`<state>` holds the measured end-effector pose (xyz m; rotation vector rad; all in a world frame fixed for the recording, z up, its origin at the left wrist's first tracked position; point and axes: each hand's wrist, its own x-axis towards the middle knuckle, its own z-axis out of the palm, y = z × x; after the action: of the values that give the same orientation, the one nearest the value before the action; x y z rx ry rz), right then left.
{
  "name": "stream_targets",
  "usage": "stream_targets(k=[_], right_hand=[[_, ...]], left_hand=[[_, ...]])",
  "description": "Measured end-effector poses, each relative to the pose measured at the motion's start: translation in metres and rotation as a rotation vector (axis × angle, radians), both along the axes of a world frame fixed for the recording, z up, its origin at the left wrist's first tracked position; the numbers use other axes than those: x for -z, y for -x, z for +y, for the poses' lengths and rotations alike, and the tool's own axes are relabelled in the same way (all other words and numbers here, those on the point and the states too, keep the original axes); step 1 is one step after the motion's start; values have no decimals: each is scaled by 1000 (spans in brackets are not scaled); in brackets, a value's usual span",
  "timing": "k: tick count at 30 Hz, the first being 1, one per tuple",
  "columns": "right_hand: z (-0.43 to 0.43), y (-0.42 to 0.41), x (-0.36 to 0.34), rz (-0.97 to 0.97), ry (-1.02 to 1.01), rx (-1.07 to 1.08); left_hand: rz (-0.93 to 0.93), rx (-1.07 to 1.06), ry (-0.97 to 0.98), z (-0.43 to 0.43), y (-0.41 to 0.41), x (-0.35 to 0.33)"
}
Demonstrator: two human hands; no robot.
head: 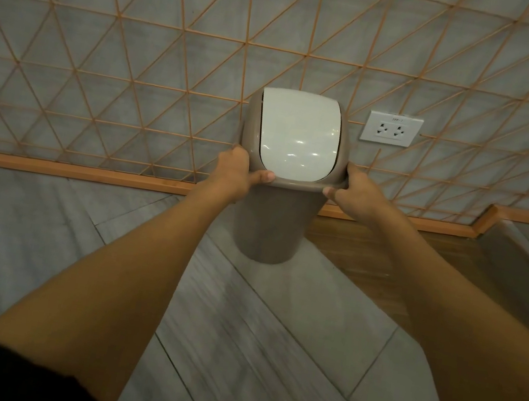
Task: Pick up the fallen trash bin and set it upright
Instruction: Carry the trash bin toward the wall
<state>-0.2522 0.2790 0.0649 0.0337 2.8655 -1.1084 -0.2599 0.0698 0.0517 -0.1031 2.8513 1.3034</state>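
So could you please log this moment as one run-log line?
trash bin: upright by wall | left hand: gripping lid rim | right hand: gripping lid rim | base contact with floor: unclear

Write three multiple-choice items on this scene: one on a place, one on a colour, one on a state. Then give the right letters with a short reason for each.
1. Where is the wall socket relative to the bin?
A. To its right
B. To its left
C. On the floor in front of it

2. What colour is the bin's swing lid?
A. Black
B. White
C. Red

3. How is the bin held?
A. By one hand only
B. By nobody; it lies on its side
C. By both hands at its rim, upright

Answers:
1. A, the socket sits on the wall right of the bin.
2. B, the lid is white on a taupe body.
3. C, the left hand and right hand grip opposite sides of the rim.
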Motion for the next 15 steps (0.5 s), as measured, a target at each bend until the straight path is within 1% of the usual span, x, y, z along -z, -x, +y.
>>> stream_targets(k=[7, 9, 12, 14, 15], right_hand=[[-2, -1, 0, -20, -30, 10], [-4, -2, 1, -25, -69, 15], [-11, -6, 1, -26, -130, 35], [-15, -10, 1, 8, -149, 42], [-15, -11, 1, 58, -153, 42]], left_hand=[[-51, -32, -14, 5, 0, 0], [-78, -51, -8, 9, -2, -1], [-68, -56, 40, 16, -13, -5], [-53, -35, 53, 15, -19, -3], [-37, -11, 69, 13, -21, -1]])
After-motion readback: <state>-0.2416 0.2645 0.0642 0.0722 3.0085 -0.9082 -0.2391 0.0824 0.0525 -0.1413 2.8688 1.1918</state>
